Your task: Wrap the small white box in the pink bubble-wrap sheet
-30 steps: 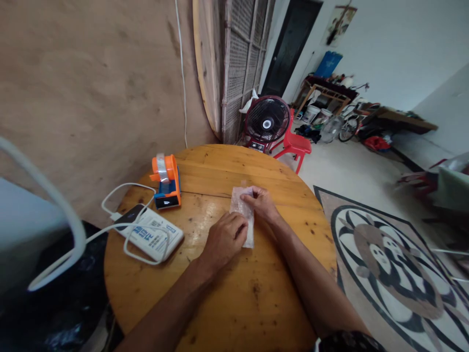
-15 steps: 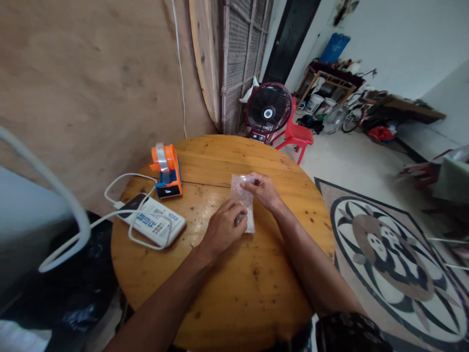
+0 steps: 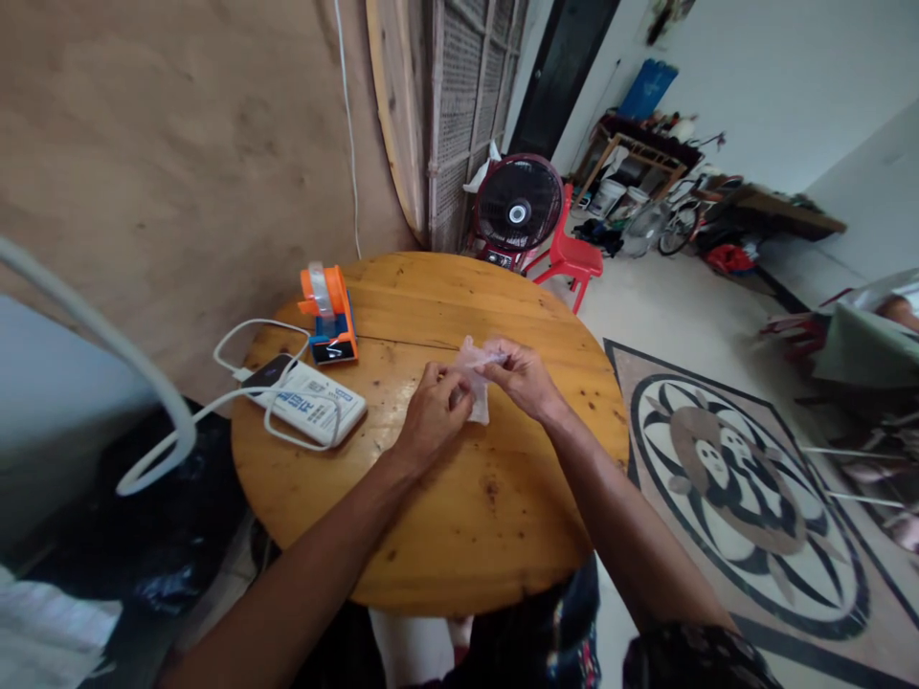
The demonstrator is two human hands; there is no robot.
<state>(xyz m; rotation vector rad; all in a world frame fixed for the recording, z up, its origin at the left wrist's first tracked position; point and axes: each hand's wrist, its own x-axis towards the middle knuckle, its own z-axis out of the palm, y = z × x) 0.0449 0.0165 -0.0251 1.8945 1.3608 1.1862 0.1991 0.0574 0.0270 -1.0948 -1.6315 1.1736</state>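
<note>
A small piece of clear bubble wrap (image 3: 477, 406) is held just over the round wooden table (image 3: 495, 536), crumpled and partly covered by my fingers. My left hand (image 3: 437, 407) pinches its left side, fingers curled and thumb pressed in. On the other side my right hand (image 3: 521, 378) is closed on the upper right edge, thumb against the fingers. Whether anything lies inside the wrap I cannot make out.
An orange and blue tape dispenser (image 3: 331, 321) stands on the table's far left. Beside it lies a white power bank (image 3: 316, 407) with looped white cables. Beyond the table are a fan (image 3: 518, 212) and a red chair (image 3: 574, 254).
The bubble wrap, flat and upright before, is now bunched and twisted between my hands. My left hand has moved up to its left edge. The view has shifted slightly.
</note>
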